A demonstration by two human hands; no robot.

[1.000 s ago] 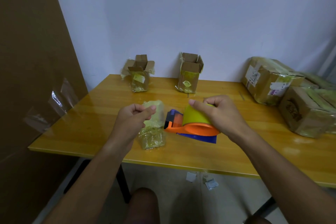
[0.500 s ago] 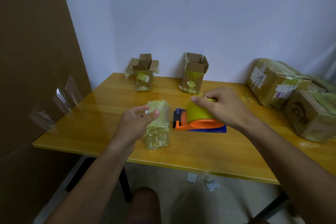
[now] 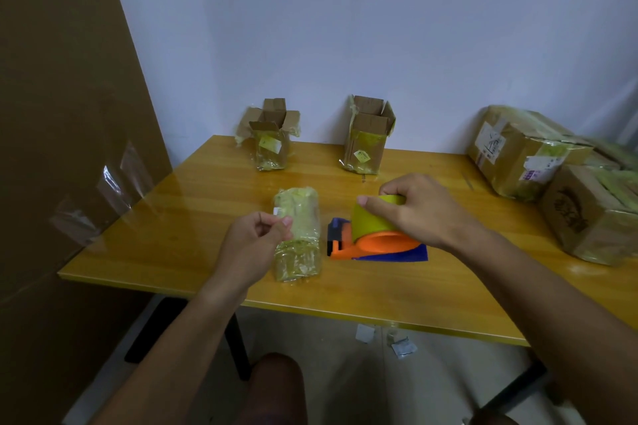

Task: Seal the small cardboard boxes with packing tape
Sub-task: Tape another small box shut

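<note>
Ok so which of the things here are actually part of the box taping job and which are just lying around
Part of the job:
- tape dispenser, gripped by the right hand
- wrapped small box, with the left hand pinching at its side
- two open small boxes by the wall

Lying about:
- big taped cartons at the table's right end
- paper scraps on the floor
- clear film on the brown board

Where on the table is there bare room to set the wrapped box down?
Bare wood lies left of the wrapped box out to the table's left edge, and between the two open boxes at the back. The right end is crowded with big taped cartons; the tape dispenser fills the middle.
</note>
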